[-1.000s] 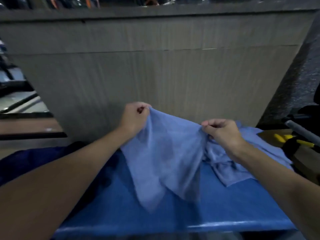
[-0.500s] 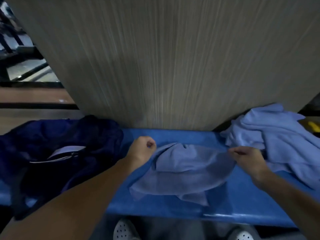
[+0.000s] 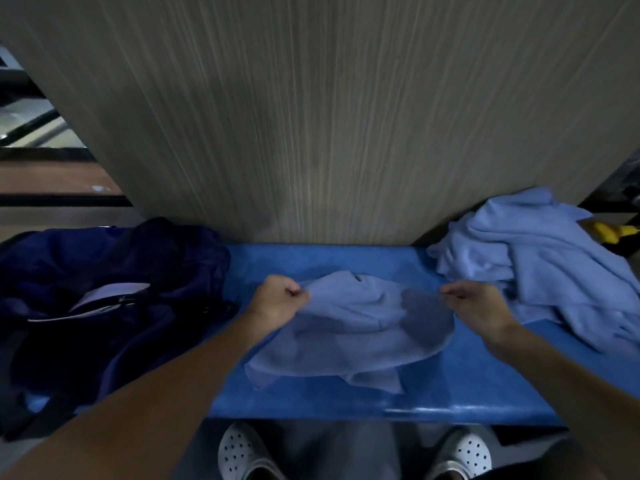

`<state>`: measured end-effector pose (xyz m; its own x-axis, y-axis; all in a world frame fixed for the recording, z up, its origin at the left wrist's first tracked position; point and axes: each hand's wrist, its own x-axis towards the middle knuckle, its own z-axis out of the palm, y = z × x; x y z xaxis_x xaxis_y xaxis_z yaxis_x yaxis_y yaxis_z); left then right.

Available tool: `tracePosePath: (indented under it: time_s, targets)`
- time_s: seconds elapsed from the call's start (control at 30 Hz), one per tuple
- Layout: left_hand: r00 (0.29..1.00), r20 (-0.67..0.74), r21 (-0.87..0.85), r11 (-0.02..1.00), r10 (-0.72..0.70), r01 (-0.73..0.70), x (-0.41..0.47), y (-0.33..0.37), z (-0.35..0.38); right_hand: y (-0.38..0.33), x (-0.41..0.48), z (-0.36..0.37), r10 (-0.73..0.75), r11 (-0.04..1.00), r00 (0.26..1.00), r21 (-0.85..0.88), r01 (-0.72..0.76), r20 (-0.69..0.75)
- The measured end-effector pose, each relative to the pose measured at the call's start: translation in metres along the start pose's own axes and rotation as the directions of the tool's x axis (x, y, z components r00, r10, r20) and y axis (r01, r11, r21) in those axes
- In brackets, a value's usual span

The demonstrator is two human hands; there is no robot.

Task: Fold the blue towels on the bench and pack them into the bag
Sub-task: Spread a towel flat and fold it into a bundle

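A light blue towel [image 3: 349,334] lies rumpled on the middle of the blue bench [image 3: 450,396]. My left hand [image 3: 277,299] pinches its far left corner with curled fingers. My right hand [image 3: 474,303] grips the towel's far right edge. A heap of more light blue towels [image 3: 540,258] sits on the right end of the bench. The dark navy bag [image 3: 104,292] lies on the left end, its zip open with a white label showing.
A tall wood-grain panel [image 3: 311,116] stands right behind the bench. A yellow-and-black object [image 3: 613,233] pokes out behind the towel heap. My white perforated shoes [image 3: 242,452] are under the bench's front edge.
The towel, held up in the air a second ago, has been brought down and laid on the bench. Both hands keep hold of its far corners. My view has tilted downward.
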<state>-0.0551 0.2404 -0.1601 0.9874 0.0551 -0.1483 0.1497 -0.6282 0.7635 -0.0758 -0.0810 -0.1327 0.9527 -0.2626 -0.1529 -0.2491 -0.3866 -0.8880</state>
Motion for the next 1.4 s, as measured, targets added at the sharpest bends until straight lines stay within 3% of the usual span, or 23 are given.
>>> tracePosePath:
  time_s: [0.13, 0.37, 0.5, 0.73, 1.17, 1.4]
  targets:
    - [0.987, -0.162, -0.166, 0.985, 0.013, -0.040, -0.003, 0.043, -0.031, -0.028, -0.007, -0.018, -0.040, 0.996, 0.999, 0.076, 0.040, -0.002]
    - [0.940, -0.338, -0.396, 0.899, 0.049, -0.189, -0.021, 0.115, -0.110, -0.089, -0.019, -0.065, -0.276, 0.957, 0.960, 0.078, 0.279, -0.045]
    - [0.908, -0.389, -0.345, 0.890, 0.155, -0.300, -0.048, 0.142, -0.143, -0.118, -0.034, -0.094, -0.346, 0.935, 0.936, 0.057, 0.350, -0.067]
    - [0.882, -0.415, -0.337, 0.863, 0.223, -0.377, -0.089, 0.163, -0.162, -0.148, -0.060, -0.122, -0.404, 0.906, 0.909, 0.093, 0.413, -0.097]
    - [0.841, -0.490, -0.354, 0.830, 0.228, -0.432, -0.097, 0.160, -0.173, -0.155, -0.072, -0.126, -0.451, 0.891, 0.879, -0.025, 0.453, -0.156]
    - [0.866, -0.403, -0.265, 0.868, 0.297, -0.421, -0.098, 0.149, -0.177, -0.160, -0.076, -0.129, -0.483, 0.875, 0.860, -0.059, 0.480, -0.164]
